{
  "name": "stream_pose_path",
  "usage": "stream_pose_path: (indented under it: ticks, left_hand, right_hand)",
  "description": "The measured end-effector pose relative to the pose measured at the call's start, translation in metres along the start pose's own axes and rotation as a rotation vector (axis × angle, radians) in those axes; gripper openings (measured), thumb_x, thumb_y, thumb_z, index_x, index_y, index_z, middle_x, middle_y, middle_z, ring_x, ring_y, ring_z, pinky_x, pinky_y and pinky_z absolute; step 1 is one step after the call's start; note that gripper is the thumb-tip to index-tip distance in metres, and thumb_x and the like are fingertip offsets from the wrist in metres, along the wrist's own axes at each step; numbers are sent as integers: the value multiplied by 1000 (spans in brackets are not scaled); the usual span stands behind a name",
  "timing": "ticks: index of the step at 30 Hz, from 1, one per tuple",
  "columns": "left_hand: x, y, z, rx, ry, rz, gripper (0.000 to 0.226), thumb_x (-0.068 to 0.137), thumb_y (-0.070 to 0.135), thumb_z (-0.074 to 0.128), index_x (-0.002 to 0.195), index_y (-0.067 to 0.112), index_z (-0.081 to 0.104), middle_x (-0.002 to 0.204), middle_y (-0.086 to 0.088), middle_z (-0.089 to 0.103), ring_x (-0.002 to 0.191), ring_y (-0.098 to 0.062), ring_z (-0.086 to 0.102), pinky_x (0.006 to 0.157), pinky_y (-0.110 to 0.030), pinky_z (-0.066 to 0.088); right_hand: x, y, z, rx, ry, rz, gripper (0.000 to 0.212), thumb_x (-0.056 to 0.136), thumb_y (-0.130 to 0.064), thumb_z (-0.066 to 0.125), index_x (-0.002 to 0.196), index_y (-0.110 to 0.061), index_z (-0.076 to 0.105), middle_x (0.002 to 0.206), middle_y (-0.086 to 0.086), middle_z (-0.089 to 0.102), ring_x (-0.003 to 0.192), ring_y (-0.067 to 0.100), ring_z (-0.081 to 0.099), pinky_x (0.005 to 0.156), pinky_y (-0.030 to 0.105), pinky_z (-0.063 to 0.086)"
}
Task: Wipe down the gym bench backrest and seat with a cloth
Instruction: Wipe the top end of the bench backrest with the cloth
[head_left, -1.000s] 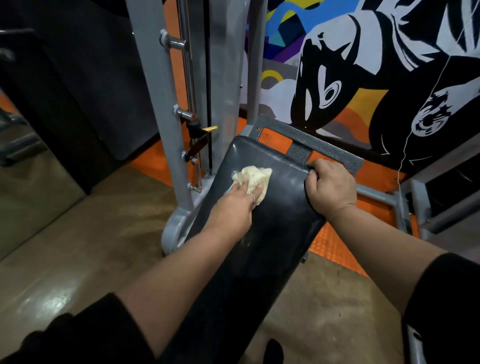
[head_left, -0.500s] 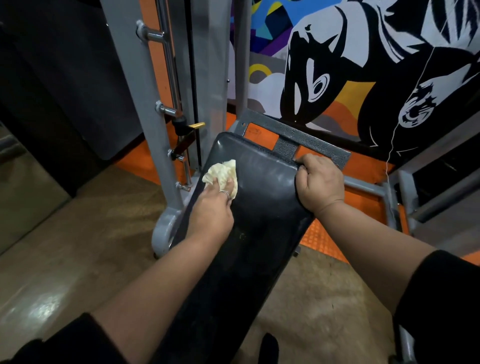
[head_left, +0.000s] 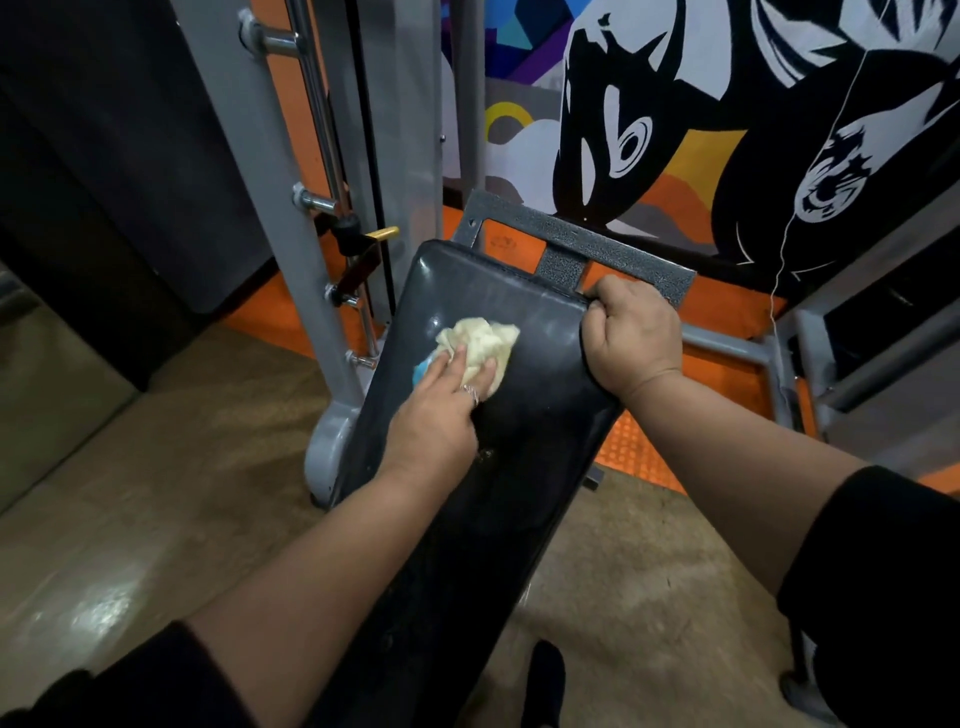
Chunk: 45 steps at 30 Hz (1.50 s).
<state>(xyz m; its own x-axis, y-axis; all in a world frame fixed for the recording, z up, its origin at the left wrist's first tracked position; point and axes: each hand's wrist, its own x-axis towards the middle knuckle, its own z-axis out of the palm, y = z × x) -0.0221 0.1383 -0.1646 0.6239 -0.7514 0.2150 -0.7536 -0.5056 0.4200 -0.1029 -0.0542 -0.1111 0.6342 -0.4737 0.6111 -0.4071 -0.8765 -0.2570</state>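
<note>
The gym bench backrest (head_left: 498, 415) is filling the middle of the shot, a long black padded slab sloping away toward the grey textured frame bracket (head_left: 613, 249) at its far end, with the grey rack upright (head_left: 270, 208) standing just to its left and the painted wall mural (head_left: 727, 104) behind. That vinyl is looking glossy and firm, so it is probably going to feel slick under a wipe and hardly give at all. The right hand (head_left: 631, 338) is clenching around the backrest's far right corner, fingers curled over the edge, apparently bracing the pad. The left hand (head_left: 441, 415) is pressing down on the cloth (head_left: 480, 345), fingers mostly extended across it, a ring showing on one. The cloth is sitting bunched on the upper part of the backrest, pale yellow with a hint of blue at its left edge; it looks soft and light, best pinned under a flat palm so it is not sliding loose.
</note>
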Motion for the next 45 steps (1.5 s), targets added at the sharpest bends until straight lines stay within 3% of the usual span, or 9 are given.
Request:
stream_pose_path:
  ticks: [3,6,10,16,21,25,33,39,45]
  left_hand:
    - [11,22,-4,-32,46,-21,65,89,-1,41,145,31,31,156,-1,19,145,-22,14,113,-37,28]
    - [5,33,4,41,119,292,58,76,-4,45,126,22,60,137,-12,51,126,-33,49,92,-43,49]
    - [-17,20,17,154,148,490,43,80,6,44,113,19,69,125,-15,61,114,-35,59,82,-36,54]
    - [-18,24,15,205,131,367,51,65,5,77,112,24,70,123,-10,63,111,-31,61,68,-34,57]
    - [-5,50,10,220,108,503,44,82,11,38,110,17,71,121,-18,63,111,-40,60,83,-44,53]
    - [-20,50,25,264,96,639,37,87,14,41,106,18,72,121,-16,63,112,-40,59,83,-47,53]
    - [-17,37,10,290,148,439,52,75,12,36,113,26,69,125,-8,62,112,-31,61,75,-34,55]
    - [-18,57,20,331,110,641,40,86,12,39,108,15,72,123,-16,62,110,-44,58,80,-49,52]
    - [-33,51,35,362,-28,728,44,84,19,34,101,20,75,125,-7,62,118,-36,56,87,-47,50]
  right_hand:
    - [0,1,-1,-26,-14,13,28,80,-21,40,87,-4,62,79,17,62,80,37,56,64,30,24]
    - [0,2,0,-36,-28,20,24,81,-18,43,86,-3,61,79,18,61,81,37,55,63,30,23]
    - [0,3,1,-23,-24,14,22,81,-16,43,87,-4,61,80,18,61,81,37,55,64,30,23]
    - [0,2,2,-12,-13,14,21,80,-15,44,86,-5,61,79,17,61,79,37,56,63,30,24]
    - [0,2,0,0,-1,13,24,79,-15,43,87,-4,63,79,16,63,80,37,57,63,30,25]
    - [1,1,0,12,3,27,26,79,-17,42,88,-5,63,80,16,62,81,37,56,63,31,27]
    - [-1,-1,-1,36,5,34,24,79,-16,43,87,-4,63,79,16,62,79,36,56,64,31,26]
    - [0,-1,-2,44,-3,37,30,79,-19,41,90,-4,64,83,17,63,84,37,57,65,34,34]
    - [0,2,1,25,-20,43,34,79,-24,37,91,-6,63,85,17,64,88,36,56,64,33,29]
